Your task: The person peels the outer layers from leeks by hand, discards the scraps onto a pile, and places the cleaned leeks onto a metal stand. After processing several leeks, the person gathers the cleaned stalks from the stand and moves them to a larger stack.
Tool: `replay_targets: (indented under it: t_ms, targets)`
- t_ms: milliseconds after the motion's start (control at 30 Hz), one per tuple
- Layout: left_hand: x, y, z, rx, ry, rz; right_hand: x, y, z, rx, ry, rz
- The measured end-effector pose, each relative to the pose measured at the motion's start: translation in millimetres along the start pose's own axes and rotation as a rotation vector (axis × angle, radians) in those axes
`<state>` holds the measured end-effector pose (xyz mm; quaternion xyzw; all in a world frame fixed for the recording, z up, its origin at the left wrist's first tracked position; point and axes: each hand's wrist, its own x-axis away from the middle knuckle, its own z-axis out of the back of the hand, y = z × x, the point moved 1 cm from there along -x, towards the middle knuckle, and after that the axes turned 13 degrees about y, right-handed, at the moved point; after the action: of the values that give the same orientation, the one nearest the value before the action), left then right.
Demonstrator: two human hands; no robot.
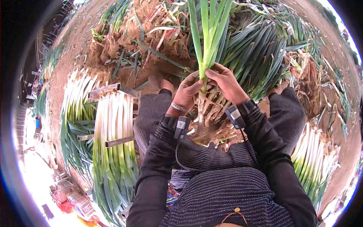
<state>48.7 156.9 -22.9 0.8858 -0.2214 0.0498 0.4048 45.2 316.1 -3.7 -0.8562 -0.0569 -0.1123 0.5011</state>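
A large green onion (206, 47) stands roughly upright in front of me, leaves pointing away and its pale root end toward my lap. My left hand (189, 90) closes on its stem from the left, fingers and thumb pinched. From the right, my right hand (226, 84) grips the same stem slightly higher, its thumb pressed on the base of the leaves. Dry outer skin hangs around the lower stalk (201, 109). Beneath both hands lie more unpeeled stalks (218, 106) with dirty roots, between my knees.
Cleaned green onions (113, 125) lie in a metal frame (120, 141) at my left, beside another bundle (75, 102). A further bundle (310, 159) lies at my right. Ahead are a leafy heap (257, 49) and piled roots and peelings (159, 34) on brown soil.
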Motion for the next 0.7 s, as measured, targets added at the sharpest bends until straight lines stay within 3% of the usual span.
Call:
replay_targets:
  t_ms: [300,400,433,500,533,567,633,667,700]
  targets:
    - [-11.1,17.8,20.1,-0.081,0.042,-0.11,-14.9,-6.3,-23.4,0.065,-0.039,0.003]
    - [-15.0,35.4,35.9,-0.597,0.108,-0.135,-10.3,-0.8,-27.4,0.094,-0.058,-0.033]
    - [-12.3,44.0,39.2,-0.589,0.114,-0.141,-11.0,5.0,-27.3,0.104,-0.065,-0.035]
    - [-4.1,64.4,44.9,-1.48,0.468,-0.762,-11.5,16.6,-26.9,0.269,0.003,0.118]
    - [0.0,64.8,44.6,-1.46,0.58,-0.895,-6.2,16.2,-33.0,0.305,-0.002,0.125]
    - [-1.2,66.0,43.4,-1.458,0.592,-0.895,-4.3,20.0,-36.1,0.309,-0.012,0.122]
    - [-7.1,68.6,38.8,-0.292,0.155,-0.362,-1.7,27.4,-41.7,0.407,-0.07,0.195]
    - [4.3,76.8,27.4,-0.218,0.159,-0.212,2.9,26.7,-47.3,0.446,-0.092,0.186]
    - [-1.3,71.0,27.4,-0.134,0.185,-0.207,0.9,34.0,-48.7,0.462,-0.107,0.191]
